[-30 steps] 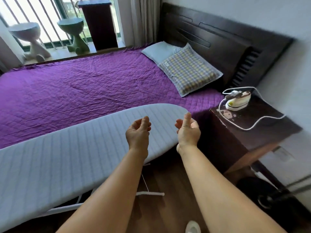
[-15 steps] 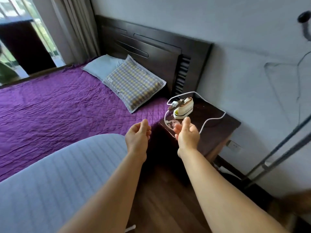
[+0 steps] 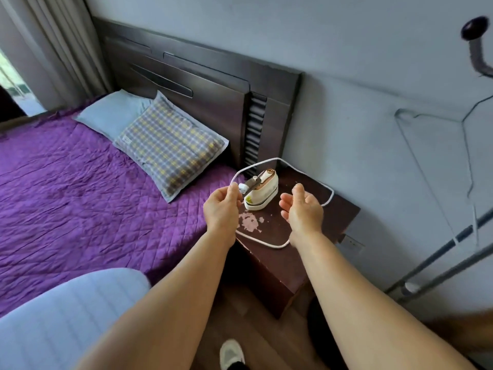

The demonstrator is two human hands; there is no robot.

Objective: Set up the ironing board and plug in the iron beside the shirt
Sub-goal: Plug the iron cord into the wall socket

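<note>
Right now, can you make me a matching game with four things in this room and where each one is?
Things:
1. iron
2. checked pillow
3. ironing board
4. wall socket

Places:
A. on the purple bed, by the headboard
B. low on the wall, beside the nightstand
C. on the dark nightstand, inside a loop of white cord
D. at the bottom left, in front of the bed

Pairs: 1-C, 2-A, 3-D, 4-B
</note>
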